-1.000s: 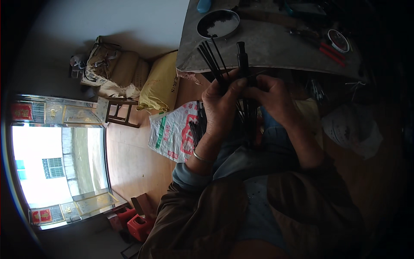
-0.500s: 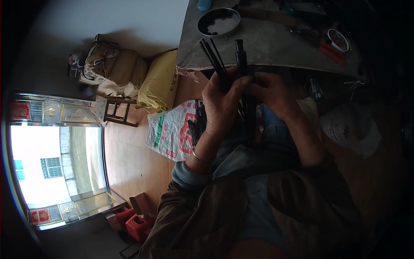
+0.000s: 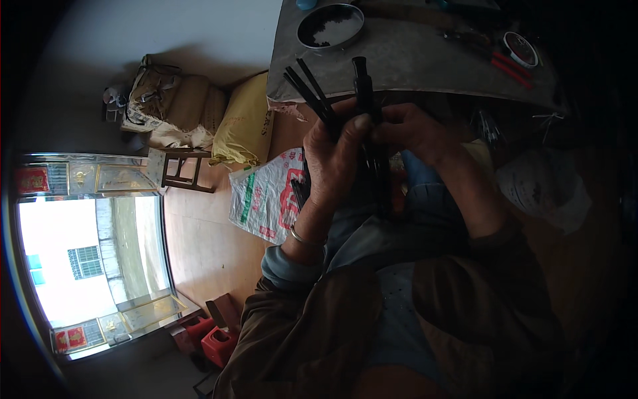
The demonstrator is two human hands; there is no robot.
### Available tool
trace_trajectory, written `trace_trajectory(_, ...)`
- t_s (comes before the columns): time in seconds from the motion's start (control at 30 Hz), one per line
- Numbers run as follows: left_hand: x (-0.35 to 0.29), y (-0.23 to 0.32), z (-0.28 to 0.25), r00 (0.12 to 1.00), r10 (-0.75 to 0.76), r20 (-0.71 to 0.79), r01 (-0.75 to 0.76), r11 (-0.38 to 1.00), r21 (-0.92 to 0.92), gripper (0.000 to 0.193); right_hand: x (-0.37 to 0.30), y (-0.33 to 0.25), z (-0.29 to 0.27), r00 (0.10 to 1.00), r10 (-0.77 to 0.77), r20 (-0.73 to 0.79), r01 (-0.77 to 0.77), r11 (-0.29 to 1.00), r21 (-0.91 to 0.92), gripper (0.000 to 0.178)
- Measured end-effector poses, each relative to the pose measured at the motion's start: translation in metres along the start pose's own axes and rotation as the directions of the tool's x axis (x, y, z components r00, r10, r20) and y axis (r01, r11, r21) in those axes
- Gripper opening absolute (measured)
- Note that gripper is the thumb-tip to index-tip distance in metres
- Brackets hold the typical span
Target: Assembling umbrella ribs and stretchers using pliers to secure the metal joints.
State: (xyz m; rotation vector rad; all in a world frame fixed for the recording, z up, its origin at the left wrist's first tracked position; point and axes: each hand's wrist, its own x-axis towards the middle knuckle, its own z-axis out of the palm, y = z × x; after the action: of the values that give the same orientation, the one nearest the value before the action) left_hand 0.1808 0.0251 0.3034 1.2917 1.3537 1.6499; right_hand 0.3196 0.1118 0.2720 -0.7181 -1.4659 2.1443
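My left hand (image 3: 332,156) is closed around a bundle of thin black rods (image 3: 308,92), which fan up and to the left above the fingers. A thicker black stick (image 3: 363,88) with a stepped, flared top stands nearly upright between my two hands. The left thumb presses against this stick. From the right, my right hand (image 3: 415,133) pinches at the same stick just below the thumb; its fingertips are partly hidden. Dark lengths continue below the hands toward my lap, too dim to separate. More black rods (image 3: 300,191) lie on a printed plastic sack (image 3: 259,199) at the left.
Ahead is a grey-topped table (image 3: 412,73) with a round dish (image 3: 330,47) of pale bits, red-handled pliers (image 3: 512,70) and a small round tin (image 3: 520,50). A yellow sack (image 3: 242,123) and a wooden stool (image 3: 188,171) stand left; a clear plastic bag (image 3: 541,193) lies right.
Both hands have shifted slightly left in view, and the thin rods lean further left. The left thumb now points up along the thicker stick. The table has moved slightly up and left in view.
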Motion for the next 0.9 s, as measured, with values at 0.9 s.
trace_trajectory(0.9,0.01,-0.007,0.001,0.995,-0.079,-0.062,0.076,0.995,-0.061,0.024,-0.008,0.003,0.027,0.833,-0.521,-0.188,0.372,0.778,-0.507,0.017)
